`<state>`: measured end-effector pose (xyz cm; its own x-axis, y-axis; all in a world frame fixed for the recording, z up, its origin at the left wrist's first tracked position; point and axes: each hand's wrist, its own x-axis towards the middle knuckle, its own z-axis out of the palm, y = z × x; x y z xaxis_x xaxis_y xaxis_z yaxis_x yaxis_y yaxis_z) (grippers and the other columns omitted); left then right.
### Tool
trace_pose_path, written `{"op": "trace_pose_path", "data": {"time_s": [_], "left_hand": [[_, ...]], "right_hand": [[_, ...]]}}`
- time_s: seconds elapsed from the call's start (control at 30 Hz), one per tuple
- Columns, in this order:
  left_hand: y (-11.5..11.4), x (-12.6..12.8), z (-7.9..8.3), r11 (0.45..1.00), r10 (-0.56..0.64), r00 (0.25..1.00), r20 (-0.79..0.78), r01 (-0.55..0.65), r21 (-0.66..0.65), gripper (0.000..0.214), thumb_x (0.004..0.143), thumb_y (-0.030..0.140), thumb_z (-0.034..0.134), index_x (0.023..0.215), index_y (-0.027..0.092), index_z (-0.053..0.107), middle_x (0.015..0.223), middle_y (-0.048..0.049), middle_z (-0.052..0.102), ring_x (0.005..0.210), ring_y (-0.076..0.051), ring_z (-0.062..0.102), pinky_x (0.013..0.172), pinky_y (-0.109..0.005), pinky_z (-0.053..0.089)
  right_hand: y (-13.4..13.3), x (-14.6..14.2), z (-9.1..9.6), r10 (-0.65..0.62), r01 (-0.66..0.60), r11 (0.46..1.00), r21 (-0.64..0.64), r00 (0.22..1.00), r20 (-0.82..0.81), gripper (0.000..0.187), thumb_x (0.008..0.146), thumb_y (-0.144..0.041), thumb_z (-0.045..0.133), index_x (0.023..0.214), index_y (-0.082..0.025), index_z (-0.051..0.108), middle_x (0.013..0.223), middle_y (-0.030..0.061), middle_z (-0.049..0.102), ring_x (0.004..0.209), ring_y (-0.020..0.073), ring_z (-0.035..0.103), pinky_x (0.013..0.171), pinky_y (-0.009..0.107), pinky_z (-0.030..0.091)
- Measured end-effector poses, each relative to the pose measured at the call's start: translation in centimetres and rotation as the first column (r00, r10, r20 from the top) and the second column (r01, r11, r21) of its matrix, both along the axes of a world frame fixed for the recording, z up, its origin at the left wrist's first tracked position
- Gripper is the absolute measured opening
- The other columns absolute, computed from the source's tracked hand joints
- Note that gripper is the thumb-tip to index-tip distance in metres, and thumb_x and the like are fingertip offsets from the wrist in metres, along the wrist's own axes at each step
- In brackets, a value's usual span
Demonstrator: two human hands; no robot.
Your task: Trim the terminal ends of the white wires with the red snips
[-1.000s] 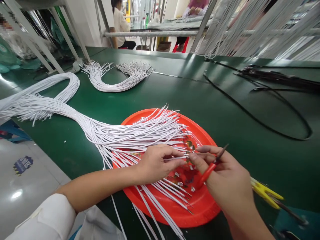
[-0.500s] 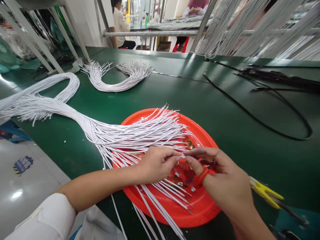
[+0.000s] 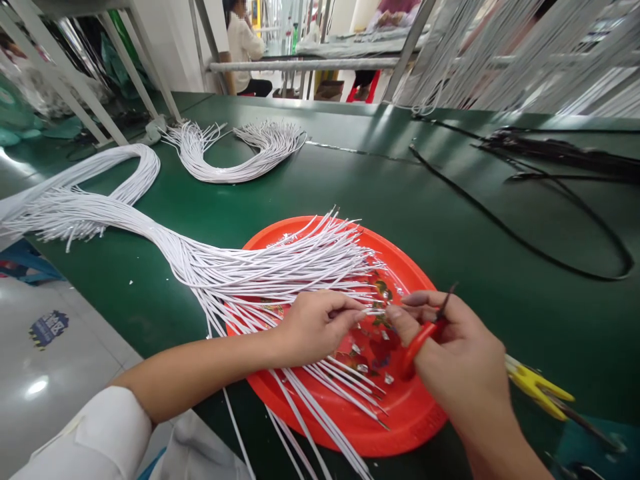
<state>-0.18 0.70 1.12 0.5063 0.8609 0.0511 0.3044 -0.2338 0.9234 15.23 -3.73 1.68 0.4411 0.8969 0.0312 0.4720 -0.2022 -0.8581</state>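
Over a red tray, my left hand pinches a white cable whose end sticks out past the fingertips. My right hand is closed around small red-handled scissors, their dark tip pointing up and away. Its thumb and fingers are close to the cable end; whether they touch it I cannot tell. A thick bundle of white cables lies across the tray from the left, the ends fanned out. Several separate cables rest below my left hand. Small silvery scraps are scattered on the tray.
More white cable bundles lie curved on the green table. Black cables loop at the right. A yellow-handled tool lies beside my right wrist. Grey strands hang from a metal rail. Other people sit beyond the table.
My right hand has drawn slightly right, away from my left fingertips, and turned so the scissors' tip shows. More of the cable end is visible. My left hand has stayed almost still.
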Motion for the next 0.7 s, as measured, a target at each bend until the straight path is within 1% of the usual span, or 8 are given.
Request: {"op": "trace_pose_path", "data": {"time_s": [0.03,0.1,0.17,0.23,0.3,0.37,0.57,0.7], "left_hand": [[0.0,0.0,-0.1,0.998,0.033,0.999,0.031,-0.031,-0.061,0.022,0.082,0.028,0.051,0.088,0.014,0.067,0.069,-0.0026,0.064,0.060,-0.010,0.054,0.059,-0.020,0.042],[0.0,0.1,-0.2,0.984,0.085,0.992,0.094,-0.068,-0.167,0.025,0.081,0.030,0.052,0.093,0.014,0.067,0.071,-0.0026,0.065,0.059,-0.010,0.054,0.057,-0.021,0.043],[0.0,0.1,-0.3,0.967,0.107,0.981,0.164,-0.065,-0.245,0.024,0.080,0.029,0.053,0.093,0.014,0.066,0.075,-0.0032,0.066,0.062,-0.010,0.056,0.059,-0.020,0.044],[0.0,0.2,-0.3,0.955,0.104,0.972,0.211,-0.039,-0.294,0.022,0.080,0.027,0.053,0.091,0.013,0.066,0.078,-0.0037,0.066,0.065,-0.010,0.058,0.061,-0.021,0.046],[0.0,0.2,-0.3,0.954,0.096,0.973,0.211,-0.030,-0.298,0.021,0.079,0.027,0.053,0.089,0.013,0.066,0.075,-0.0032,0.066,0.063,-0.010,0.058,0.061,-0.021,0.046],[0.0,0.1,-0.3,0.965,0.080,0.980,0.181,-0.031,-0.259,0.020,0.080,0.027,0.052,0.085,0.013,0.066,0.070,-0.0020,0.064,0.060,-0.009,0.056,0.059,-0.020,0.045],[0.0,0.1,-0.1,0.979,0.018,0.993,0.118,0.006,-0.202,0.020,0.081,0.027,0.050,0.076,0.013,0.064,0.063,0.0000,0.060,0.057,-0.008,0.053,0.056,-0.018,0.043],[0.0,0.0,0.2,0.984,0.012,0.995,0.098,0.005,-0.176,0.020,0.082,0.025,0.050,0.076,0.013,0.064,0.063,0.0001,0.060,0.057,-0.008,0.053,0.057,-0.018,0.043]], "right_hand": [[0.0,0.0,0.1,0.023,-0.022,0.999,-0.032,1.000,0.014,0.025,0.069,-0.043,0.060,0.079,-0.022,0.053,0.064,-0.0018,0.054,0.057,0.0139,0.054,0.054,0.025,0.044],[0.0,-0.2,0.1,0.139,-0.134,0.984,-0.113,0.990,0.038,0.021,0.070,-0.042,0.057,0.076,-0.023,0.051,0.059,-0.0028,0.053,0.053,0.0137,0.052,0.051,0.025,0.042],[0.0,-0.5,0.1,0.270,-0.257,0.948,-0.185,0.961,0.050,0.018,0.071,-0.040,0.055,0.073,-0.023,0.050,0.056,-0.0029,0.053,0.052,0.0145,0.052,0.049,0.025,0.040],[0.0,-0.8,-0.2,0.341,-0.316,0.918,-0.240,0.937,0.072,0.014,0.071,-0.037,0.053,0.073,-0.023,0.049,0.057,-0.0028,0.055,0.053,0.0154,0.054,0.049,0.025,0.039],[0.0,-0.9,-0.5,0.377,-0.340,0.898,-0.280,0.921,0.092,0.012,0.070,-0.034,0.052,0.075,-0.024,0.050,0.057,-0.0033,0.057,0.050,0.0150,0.053,0.047,0.025,0.037],[0.0,-1.0,-0.8,0.395,-0.345,0.887,-0.308,0.911,0.116,0.011,0.069,-0.033,0.051,0.076,-0.024,0.050,0.055,-0.0041,0.056,0.046,0.0142,0.049,0.045,0.024,0.034],[0.1,-1.1,-0.6,0.425,-0.350,0.869,-0.350,0.890,0.164,0.010,0.069,-0.033,0.051,0.071,-0.024,0.047,0.044,-0.0071,0.046,0.037,0.0115,0.038,0.040,0.023,0.027],[0.2,-1.1,-0.5,0.447,-0.366,0.853,-0.371,0.880,0.161,0.014,0.071,-0.037,0.050,0.072,-0.024,0.047,0.043,-0.0070,0.046,0.037,0.0123,0.040,0.040,0.023,0.028]]}}
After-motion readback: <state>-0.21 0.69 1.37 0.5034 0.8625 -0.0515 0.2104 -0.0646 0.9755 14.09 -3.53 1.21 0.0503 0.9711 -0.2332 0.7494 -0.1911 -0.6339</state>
